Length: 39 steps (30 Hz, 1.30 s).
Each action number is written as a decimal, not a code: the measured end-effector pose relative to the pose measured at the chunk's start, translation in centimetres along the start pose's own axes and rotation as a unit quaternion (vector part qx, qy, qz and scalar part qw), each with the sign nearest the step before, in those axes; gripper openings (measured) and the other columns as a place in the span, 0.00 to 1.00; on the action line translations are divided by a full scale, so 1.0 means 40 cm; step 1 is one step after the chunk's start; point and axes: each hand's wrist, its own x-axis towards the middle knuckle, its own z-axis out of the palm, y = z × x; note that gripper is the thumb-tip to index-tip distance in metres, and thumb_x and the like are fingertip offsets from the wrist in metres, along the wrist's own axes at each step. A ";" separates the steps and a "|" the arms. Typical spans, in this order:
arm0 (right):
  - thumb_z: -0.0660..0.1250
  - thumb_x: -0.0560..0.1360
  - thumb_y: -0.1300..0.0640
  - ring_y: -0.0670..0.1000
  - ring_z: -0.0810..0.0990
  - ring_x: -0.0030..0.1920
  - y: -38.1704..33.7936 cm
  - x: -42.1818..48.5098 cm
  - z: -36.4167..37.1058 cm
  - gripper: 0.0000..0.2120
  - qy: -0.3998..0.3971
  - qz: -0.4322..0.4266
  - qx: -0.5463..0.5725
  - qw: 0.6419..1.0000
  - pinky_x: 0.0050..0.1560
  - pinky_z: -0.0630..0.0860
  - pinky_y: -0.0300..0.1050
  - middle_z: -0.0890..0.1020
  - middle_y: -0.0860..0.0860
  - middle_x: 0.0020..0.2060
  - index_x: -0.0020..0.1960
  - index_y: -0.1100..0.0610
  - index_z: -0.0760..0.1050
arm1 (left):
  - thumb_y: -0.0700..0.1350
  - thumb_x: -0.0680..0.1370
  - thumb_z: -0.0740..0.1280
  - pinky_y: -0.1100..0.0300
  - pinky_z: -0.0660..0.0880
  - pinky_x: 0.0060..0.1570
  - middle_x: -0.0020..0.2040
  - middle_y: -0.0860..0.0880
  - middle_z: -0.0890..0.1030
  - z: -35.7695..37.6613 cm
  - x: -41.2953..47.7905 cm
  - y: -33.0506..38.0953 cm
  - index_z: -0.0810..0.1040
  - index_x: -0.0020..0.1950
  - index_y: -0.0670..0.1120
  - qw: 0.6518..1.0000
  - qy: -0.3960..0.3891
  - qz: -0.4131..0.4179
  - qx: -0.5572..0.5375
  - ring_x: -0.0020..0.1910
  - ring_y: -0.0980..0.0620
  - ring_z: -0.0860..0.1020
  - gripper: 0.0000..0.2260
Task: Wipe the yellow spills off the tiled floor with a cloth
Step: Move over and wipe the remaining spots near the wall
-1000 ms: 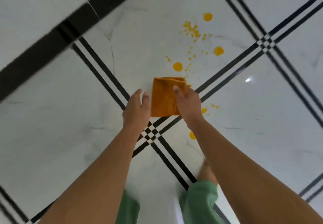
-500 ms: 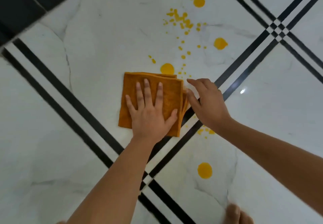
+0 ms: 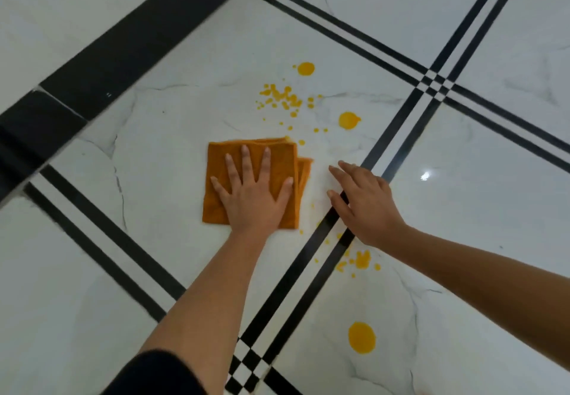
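Note:
A folded orange cloth (image 3: 220, 163) lies flat on the white marble floor (image 3: 172, 123). My left hand (image 3: 253, 191) presses on it with fingers spread straight. My right hand (image 3: 364, 200) hovers or rests flat on the floor just right of the cloth, over the black double stripe (image 3: 388, 138), fingers straight, holding nothing. Yellow spills lie around: a cluster of drops (image 3: 282, 100) and two round blobs (image 3: 306, 68) (image 3: 349, 120) beyond the cloth, small splashes (image 3: 361, 262) under my right wrist, and a big blob (image 3: 361, 337) near me.
Black double stripes cross the white tiles, with checker crossings at the far right (image 3: 436, 84) and near the bottom edge (image 3: 246, 367). A wide black band (image 3: 101, 64) runs along the far left.
My left hand stays flat on the cloth, which has slid up over the yellow blob by its far edge. My right hand has drawn away from the cloth's right side and flattened.

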 end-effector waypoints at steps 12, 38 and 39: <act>0.42 0.78 0.39 0.55 0.63 0.72 0.115 0.012 0.023 0.31 0.057 -0.010 0.022 0.998 0.70 0.55 0.54 0.69 0.54 0.70 0.71 0.55 0.65 | 0.69 0.71 0.44 0.32 0.46 0.67 0.77 0.47 0.53 0.023 0.010 0.110 0.50 0.76 0.57 0.999 0.041 -0.019 0.000 0.75 0.40 0.48 0.35; 0.28 0.72 0.33 0.50 0.47 0.75 0.249 -0.238 0.045 0.40 0.044 0.102 0.018 0.994 0.72 0.41 0.47 0.54 0.51 0.76 0.76 0.52 0.50 | 0.69 0.71 0.51 0.30 0.50 0.65 0.76 0.45 0.59 0.081 -0.258 0.181 0.57 0.75 0.55 0.955 -0.012 0.290 0.066 0.73 0.37 0.56 0.35; 0.28 0.72 0.33 0.50 0.47 0.75 0.257 -0.248 0.045 0.40 0.042 0.105 0.014 0.993 0.71 0.40 0.46 0.53 0.51 0.76 0.76 0.52 0.49 | 0.70 0.70 0.51 0.30 0.51 0.65 0.76 0.45 0.59 0.078 -0.215 0.177 0.57 0.75 0.56 0.954 0.000 0.292 0.072 0.73 0.38 0.57 0.35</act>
